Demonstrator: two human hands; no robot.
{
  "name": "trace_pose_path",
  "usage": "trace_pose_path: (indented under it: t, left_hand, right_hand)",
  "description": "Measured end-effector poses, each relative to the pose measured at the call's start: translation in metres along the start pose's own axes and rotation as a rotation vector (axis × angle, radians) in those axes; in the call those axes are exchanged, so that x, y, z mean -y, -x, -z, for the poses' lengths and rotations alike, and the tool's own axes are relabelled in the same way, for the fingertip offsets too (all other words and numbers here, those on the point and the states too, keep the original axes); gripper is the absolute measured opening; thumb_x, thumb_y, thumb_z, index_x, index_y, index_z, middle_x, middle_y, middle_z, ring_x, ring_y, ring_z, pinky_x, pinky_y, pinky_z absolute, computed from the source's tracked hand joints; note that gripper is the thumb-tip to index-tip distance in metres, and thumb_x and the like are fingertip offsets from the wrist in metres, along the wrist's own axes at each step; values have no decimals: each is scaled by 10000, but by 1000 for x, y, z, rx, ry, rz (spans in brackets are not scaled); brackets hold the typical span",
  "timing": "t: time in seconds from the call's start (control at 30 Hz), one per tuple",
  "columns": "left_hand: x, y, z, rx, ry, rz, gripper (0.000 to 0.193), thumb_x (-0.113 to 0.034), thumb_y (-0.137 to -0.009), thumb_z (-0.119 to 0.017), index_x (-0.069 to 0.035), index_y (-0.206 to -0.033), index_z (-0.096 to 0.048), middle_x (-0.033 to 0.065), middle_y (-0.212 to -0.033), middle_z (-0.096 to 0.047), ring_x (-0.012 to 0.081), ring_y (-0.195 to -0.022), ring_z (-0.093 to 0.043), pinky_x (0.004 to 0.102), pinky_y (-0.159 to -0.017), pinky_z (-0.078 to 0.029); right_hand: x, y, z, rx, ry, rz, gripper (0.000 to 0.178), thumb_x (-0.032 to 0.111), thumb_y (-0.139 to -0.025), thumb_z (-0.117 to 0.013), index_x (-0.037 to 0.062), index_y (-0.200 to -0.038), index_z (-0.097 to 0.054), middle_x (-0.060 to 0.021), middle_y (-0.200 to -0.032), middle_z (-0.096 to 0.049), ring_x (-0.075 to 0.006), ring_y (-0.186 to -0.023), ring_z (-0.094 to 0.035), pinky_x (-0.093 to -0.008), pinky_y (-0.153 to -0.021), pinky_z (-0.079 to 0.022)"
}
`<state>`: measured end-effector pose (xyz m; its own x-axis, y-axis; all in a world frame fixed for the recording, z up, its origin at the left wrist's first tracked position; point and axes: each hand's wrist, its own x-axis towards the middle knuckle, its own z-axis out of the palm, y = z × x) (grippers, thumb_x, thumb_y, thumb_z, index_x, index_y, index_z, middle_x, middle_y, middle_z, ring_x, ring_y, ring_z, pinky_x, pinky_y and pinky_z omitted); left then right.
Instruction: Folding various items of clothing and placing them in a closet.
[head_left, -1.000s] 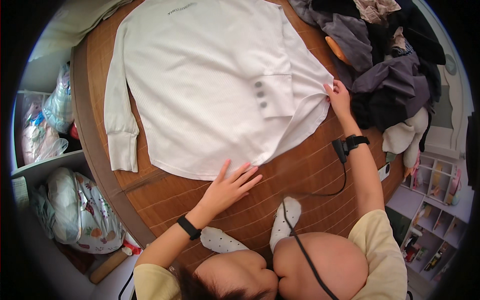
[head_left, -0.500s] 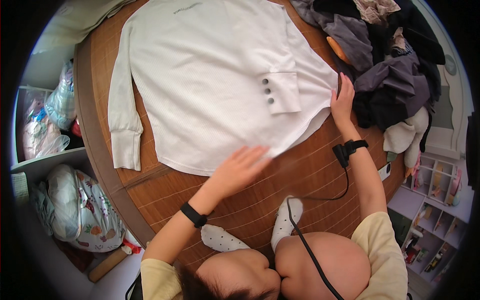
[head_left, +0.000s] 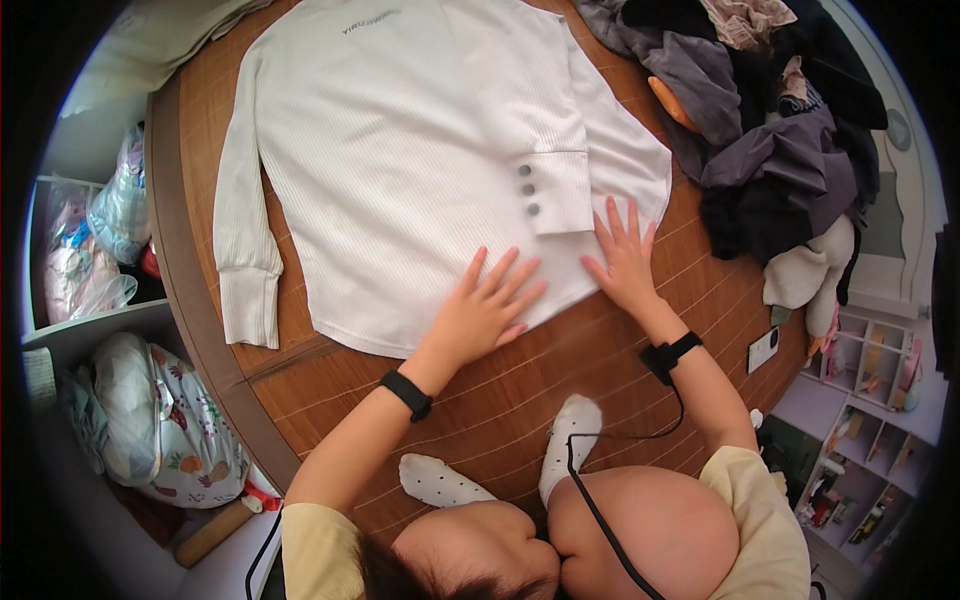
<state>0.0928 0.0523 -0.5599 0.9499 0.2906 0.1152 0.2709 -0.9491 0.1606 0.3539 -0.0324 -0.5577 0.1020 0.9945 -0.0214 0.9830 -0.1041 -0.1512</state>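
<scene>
A white ribbed long-sleeved shirt (head_left: 400, 180) lies spread on the brown mat (head_left: 480, 390), its curved hem toward me. One sleeve stretches down its left side. The other is folded inward across the body, ending in a cuff (head_left: 560, 190) with three grey buttons. My left hand (head_left: 485, 305) rests flat on the shirt near the hem, fingers spread. My right hand (head_left: 625, 260) also lies with fingers spread, on the hem just below the buttoned cuff. Neither hand grips the cloth.
A heap of dark clothes (head_left: 770, 150) lies at the far right, with a white garment (head_left: 815, 265) at its near end. A phone (head_left: 763, 350) sits near the right edge. Bagged items (head_left: 170, 420) fill shelves at left. A black cable (head_left: 610, 490) runs from my right wrist.
My right hand has let go of the shirt's right hem corner and moved left and nearer, flat on the cloth. My left hand has shifted slightly, its fingers now spread.
</scene>
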Motion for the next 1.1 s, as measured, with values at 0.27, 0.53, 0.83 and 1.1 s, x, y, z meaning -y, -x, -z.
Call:
trace_pose_path:
  t: [0.27, 0.53, 0.83, 1.1]
  left_hand:
    - [-37, 35, -3, 44, 107, -95, 546, -171, -857, -481, -119, -1389, -369, 37, -1474, -328, 184, -1356, -307, 405, -1121, -234]
    - [-34, 38, 3, -154, 309, -39, 383, -106, -805, -529, -50, -1184, -536, 88, -1250, -529, 201, -1127, -519, 319, -947, -422]
    - [-34, 35, 8, -263, 72, 93, 107, -79, -667, -573, -105, -731, -491, 16, -685, -404, 155, -646, -439, 267, -589, -362]
    - [-36, 33, 9, -171, 129, 8, 117, -75, -676, -575, -104, -719, -470, 21, -690, -416, 163, -648, -449, 268, -615, -372]
  right_hand:
    - [-45, 1, -10, -545, -254, -340, 463, 202, -859, -602, -14, -1249, -480, -203, -1259, -502, -354, -1176, -434, -395, -997, -328]
    - [-109, -19, 2, -240, -576, -712, 372, 316, -789, -682, -40, -885, -636, -115, -783, -662, -199, -722, -607, -328, -677, -464]
    - [-83, 4, 10, -22, -581, -584, 384, 328, -798, -687, -53, -796, -641, -96, -690, -646, -164, -646, -598, -313, -606, -445]
    - [-49, 8, 25, -260, -796, -741, 295, 235, -847, -656, -42, -794, -572, -50, -599, -575, -139, -583, -544, -301, -571, -436]
